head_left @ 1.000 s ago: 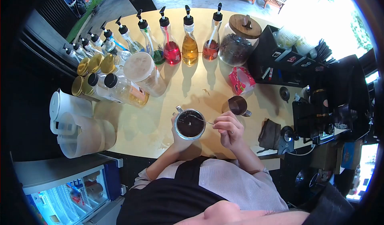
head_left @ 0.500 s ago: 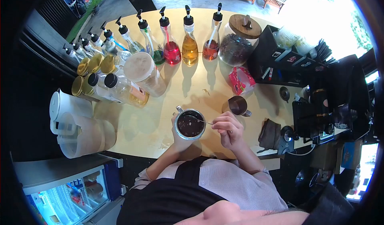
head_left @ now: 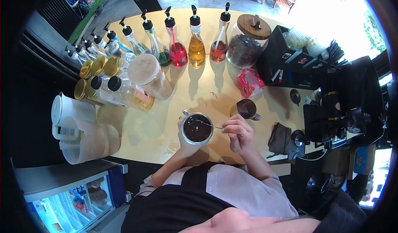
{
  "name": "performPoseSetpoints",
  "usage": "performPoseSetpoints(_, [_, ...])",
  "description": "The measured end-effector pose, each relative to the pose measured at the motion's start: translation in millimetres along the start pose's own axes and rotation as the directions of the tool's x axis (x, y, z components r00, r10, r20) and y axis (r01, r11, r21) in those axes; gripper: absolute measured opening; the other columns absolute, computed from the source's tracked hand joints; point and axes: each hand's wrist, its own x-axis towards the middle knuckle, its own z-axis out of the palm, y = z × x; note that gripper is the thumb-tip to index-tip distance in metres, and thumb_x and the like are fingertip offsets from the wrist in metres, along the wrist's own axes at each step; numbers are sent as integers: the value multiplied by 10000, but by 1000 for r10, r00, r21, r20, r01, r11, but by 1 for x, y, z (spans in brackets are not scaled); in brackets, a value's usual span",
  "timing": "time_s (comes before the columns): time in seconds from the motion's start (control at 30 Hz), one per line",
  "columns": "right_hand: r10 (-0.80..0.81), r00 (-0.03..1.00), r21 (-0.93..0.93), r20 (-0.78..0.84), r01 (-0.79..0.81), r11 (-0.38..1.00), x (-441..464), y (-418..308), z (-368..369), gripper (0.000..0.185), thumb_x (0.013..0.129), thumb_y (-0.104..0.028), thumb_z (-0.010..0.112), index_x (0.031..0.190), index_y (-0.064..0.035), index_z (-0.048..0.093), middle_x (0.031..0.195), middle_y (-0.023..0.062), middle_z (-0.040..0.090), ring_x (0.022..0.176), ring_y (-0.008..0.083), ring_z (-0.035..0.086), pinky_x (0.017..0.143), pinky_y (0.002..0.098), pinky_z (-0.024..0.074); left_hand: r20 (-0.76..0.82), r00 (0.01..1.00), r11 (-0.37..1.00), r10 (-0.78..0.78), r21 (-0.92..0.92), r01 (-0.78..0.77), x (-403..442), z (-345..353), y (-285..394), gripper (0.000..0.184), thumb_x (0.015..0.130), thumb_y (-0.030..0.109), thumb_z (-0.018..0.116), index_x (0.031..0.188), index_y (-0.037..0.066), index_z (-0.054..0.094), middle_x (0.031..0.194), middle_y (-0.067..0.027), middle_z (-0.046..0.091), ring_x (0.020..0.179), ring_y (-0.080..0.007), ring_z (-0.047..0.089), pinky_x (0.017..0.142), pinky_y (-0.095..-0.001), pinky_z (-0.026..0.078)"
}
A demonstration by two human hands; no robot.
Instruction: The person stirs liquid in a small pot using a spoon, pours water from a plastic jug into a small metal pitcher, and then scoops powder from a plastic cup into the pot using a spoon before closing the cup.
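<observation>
A glass mug (head_left: 183,128) of dark brown liquid is near the front edge of the table, its handle pointing to the far left. My left hand (head_left: 187,146) is wrapped round the mug's left side, the fingers partly hidden by it. Between the thumb and fingers of my right hand (head_left: 239,134) is the thin handle of a metal spoon (head_left: 217,127). The spoon reaches over the rim, with its lower end in the dark liquid. A metal pitcher (head_left: 247,109) with a dark inside stands just beyond my right hand, apart from it.
Pump bottles (head_left: 197,46) of coloured syrup line the far edge. A wooden-lidded jar (head_left: 244,46) and a pink packet (head_left: 251,84) stand to the right, near a black espresso machine (head_left: 336,108). Plastic jugs (head_left: 89,142) and a lidded tub (head_left: 149,75) are left. A brown cloth (head_left: 280,138) lies right.
My right hand has shifted slightly to the right with the spoon. The mug and my left hand stay where they were.
</observation>
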Motion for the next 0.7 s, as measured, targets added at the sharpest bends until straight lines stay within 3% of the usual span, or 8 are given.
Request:
performPoseSetpoints(0.13, [-37,999,-28,20,37,999,3,-1,1,167,916,-174,566,868,-21,611,789,102,628,672,245,576,595,319,460,-12,994,988,-110,-115,108,-1,2,0,850,576,70,869,1241,43,340,1157,-125,539,1042,-204,583,884,-336,490])
performPoseSetpoints(0.2, [-32,999,-7,18,32,999,2,0,0,167,914,-176,569,867,-22,612,790,101,628,671,245,575,594,319,460,-32,999,997,-30,-69,27,-1,3,5,849,577,79,875,1235,42,341,1137,-117,546,1025,-196,587,872,-329,490])
performPoseSetpoints(0.33, [-13,1000,1,-10,13,1000,-1,3,1,161,908,-175,576,866,-25,618,795,101,631,670,244,575,594,317,460,-41,999,998,-12,-63,9,1,5,11,846,577,91,882,1228,42,343,1124,-112,551,1012,-193,591,867,-324,487])
performPoseSetpoints(0.43, [-18,1000,-17,10,18,1000,2,1,2,169,909,-183,576,864,-25,616,792,99,632,668,243,575,597,316,461,-24,996,995,-87,-61,85,1,3,14,850,576,101,888,1224,43,342,1110,-108,559,1005,-192,594,865,-319,485])
performPoseSetpoints(0.5, [-20,1000,-17,17,20,1000,2,1,1,170,909,-184,577,863,-25,615,790,97,632,670,242,576,598,315,461,-33,999,999,15,35,-14,3,4,19,855,576,109,891,1226,44,338,1104,-106,564,1002,-191,597,862,-317,484])
performPoseSetpoints(0.7, [-27,1000,-23,-6,27,999,1,4,0,165,905,-182,581,860,-27,614,785,96,632,671,243,578,599,317,464,-20,999,1000,28,10,-28,4,4,21,866,579,123,894,1233,44,332,1110,-110,574,1001,-195,604,858,-326,493])
